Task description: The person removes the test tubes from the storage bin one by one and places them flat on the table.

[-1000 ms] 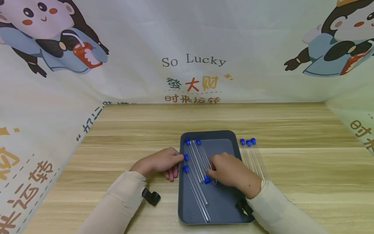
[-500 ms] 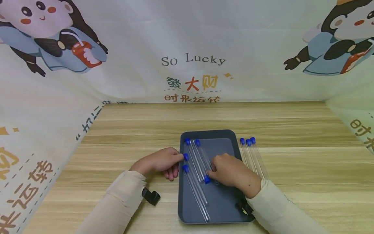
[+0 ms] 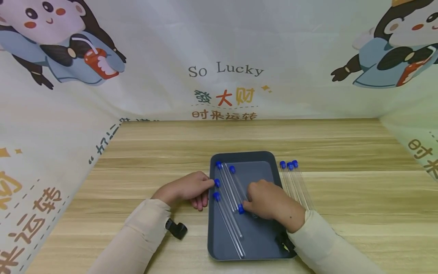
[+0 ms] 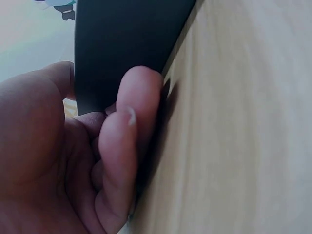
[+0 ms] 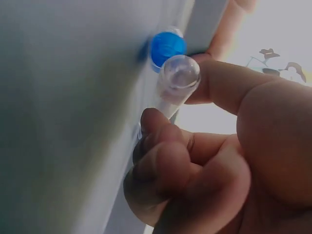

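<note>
A dark grey tray (image 3: 263, 243) holds several clear test tubes with blue caps, most capped at the far end; one tube's blue cap (image 3: 241, 209) faces me. My right hand (image 3: 268, 199) is over the tray's middle, pinching a test tube (image 3: 237, 180) between thumb and fingers. In the right wrist view this tube's rounded end (image 5: 181, 73) pokes out between them, close by the reversed blue cap (image 5: 168, 48). At the tray's left side my left hand (image 3: 191, 188) grips the rim, thumb on top and the other fingers curled against the outer wall.
Three more blue-capped test tubes (image 3: 291, 182) lie side by side on the wooden table (image 3: 137, 152), just right of the tray, partly behind my right wrist. A printed cloth backdrop (image 3: 291, 76) encloses the table at the back and sides.
The test tube in my right hand has shifted slightly toward me, its capped end now lower in the head view. My left hand and the other tubes stay in place.
</note>
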A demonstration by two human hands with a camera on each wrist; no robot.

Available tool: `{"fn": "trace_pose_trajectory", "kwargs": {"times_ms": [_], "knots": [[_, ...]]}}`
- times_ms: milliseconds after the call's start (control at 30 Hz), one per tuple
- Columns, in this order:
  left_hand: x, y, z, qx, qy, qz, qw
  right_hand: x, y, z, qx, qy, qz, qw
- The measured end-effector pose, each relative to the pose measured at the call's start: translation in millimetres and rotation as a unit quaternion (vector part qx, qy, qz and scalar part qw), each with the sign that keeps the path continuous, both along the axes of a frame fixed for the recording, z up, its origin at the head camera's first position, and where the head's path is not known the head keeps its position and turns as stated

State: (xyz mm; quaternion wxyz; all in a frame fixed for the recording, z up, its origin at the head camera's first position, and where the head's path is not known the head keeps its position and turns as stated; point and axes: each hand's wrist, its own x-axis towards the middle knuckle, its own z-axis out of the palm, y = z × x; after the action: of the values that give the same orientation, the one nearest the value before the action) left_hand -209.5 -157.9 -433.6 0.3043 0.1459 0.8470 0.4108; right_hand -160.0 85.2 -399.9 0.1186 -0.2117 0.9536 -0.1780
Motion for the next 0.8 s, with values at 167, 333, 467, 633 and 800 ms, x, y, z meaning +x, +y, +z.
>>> {"fn": "trace_pose_trajectory", "kwargs": {"times_ms": [167,333,467,633,800], "knots": [[0.3,0.0,-1.2,-0.002,0.0,0.001,1.0,2.5,1.2,7.2,-0.001,0.002,0.003,1.0],[0.2,0.8,0.2,-0.001,0.002,0.002,1.0,5.7,3.3,15.8,-0.008,0.018,0.01,1.0],[0.3,1.2,1.6,-0.001,0.001,0.004,1.0,8.3,4.8,22.7,-0.014,0.036,0.015,0.999],[0.1,1.1,1.9,0.002,-0.002,0.001,1.0,10.1,9.5,30.5,-0.016,0.041,0.013,0.999],[-0.7,1.0,0.6,0.006,-0.005,0.0,1.0,7.9,17.9,37.0,-0.022,0.053,0.009,0.998]]}}
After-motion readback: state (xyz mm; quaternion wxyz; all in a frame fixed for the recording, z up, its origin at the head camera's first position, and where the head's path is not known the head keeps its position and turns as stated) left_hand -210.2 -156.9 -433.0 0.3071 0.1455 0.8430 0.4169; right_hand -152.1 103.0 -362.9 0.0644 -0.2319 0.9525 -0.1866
